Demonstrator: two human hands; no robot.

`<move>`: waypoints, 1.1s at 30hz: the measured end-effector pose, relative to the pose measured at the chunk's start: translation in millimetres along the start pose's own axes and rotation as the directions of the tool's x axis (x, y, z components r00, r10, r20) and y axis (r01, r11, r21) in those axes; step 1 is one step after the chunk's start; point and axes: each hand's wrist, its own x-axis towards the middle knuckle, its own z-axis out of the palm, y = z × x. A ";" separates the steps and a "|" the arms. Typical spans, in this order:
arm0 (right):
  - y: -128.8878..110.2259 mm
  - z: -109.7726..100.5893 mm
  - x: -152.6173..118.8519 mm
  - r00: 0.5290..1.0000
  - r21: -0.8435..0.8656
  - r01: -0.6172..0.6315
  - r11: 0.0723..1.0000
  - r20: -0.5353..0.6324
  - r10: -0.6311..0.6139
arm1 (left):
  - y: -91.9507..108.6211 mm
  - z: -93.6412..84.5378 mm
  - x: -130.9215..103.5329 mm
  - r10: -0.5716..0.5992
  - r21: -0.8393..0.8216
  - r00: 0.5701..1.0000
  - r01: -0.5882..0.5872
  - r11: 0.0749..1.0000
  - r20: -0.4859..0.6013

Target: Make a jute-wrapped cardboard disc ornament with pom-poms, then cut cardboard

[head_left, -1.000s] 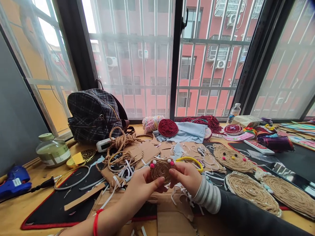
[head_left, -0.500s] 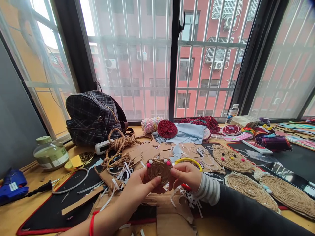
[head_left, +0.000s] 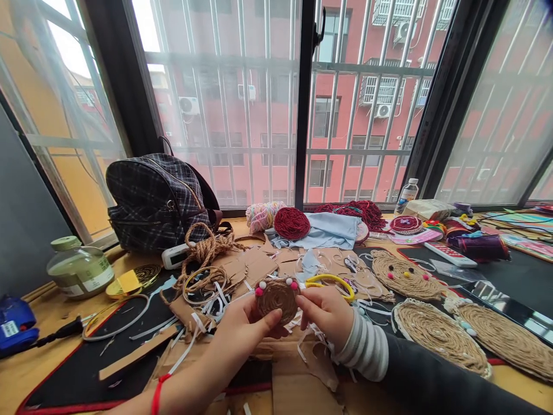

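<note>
A small round coaster of coiled jute rope (head_left: 276, 301) is held up in front of me, with a white and a pink pompom at each upper side. My left hand (head_left: 248, 328) grips it from the lower left, thumb across its front. At its right edge, fingers of my right hand (head_left: 325, 316) pinch it beside the pink pompom; their tips are partly hidden. Yellow-handled scissors (head_left: 330, 282) lie just behind my right hand. Cardboard scraps (head_left: 302, 369) and white paper strips lie under both hands.
Larger coiled rope mats (head_left: 438, 334) lie at the right. A blue glue gun (head_left: 17, 323), a glass jar (head_left: 80, 268) and a plaid backpack (head_left: 162, 202) stand at the left. A rope bundle (head_left: 207, 248) and red yarn (head_left: 291, 223) are further back.
The view has shifted slightly, so the table things at the left sit further left. Both hands keep the coaster in nearly the same place.
</note>
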 end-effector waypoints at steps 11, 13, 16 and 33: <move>14.7 -2.3 2.8 0.972 0.491 -0.204 0.847 0.205 0.115 | 3.9 -0.7 -5.1 -0.014 -0.071 0.999 0.017 0.997 0.048; 17.9 -2.2 2.9 0.975 0.466 -0.187 0.865 0.195 0.106 | 4.4 -0.3 -4.4 -0.023 -0.076 0.998 0.027 0.997 0.054; 15.6 -1.7 1.8 0.979 0.410 -0.155 0.899 0.187 0.083 | 4.4 0.5 -3.9 -0.024 -0.071 0.998 0.028 0.997 0.063; 0.1 11.5 -11.8 0.899 -0.727 0.189 0.660 -0.143 -0.415 | 4.0 8.5 -9.7 0.001 0.043 0.999 0.001 0.999 -0.049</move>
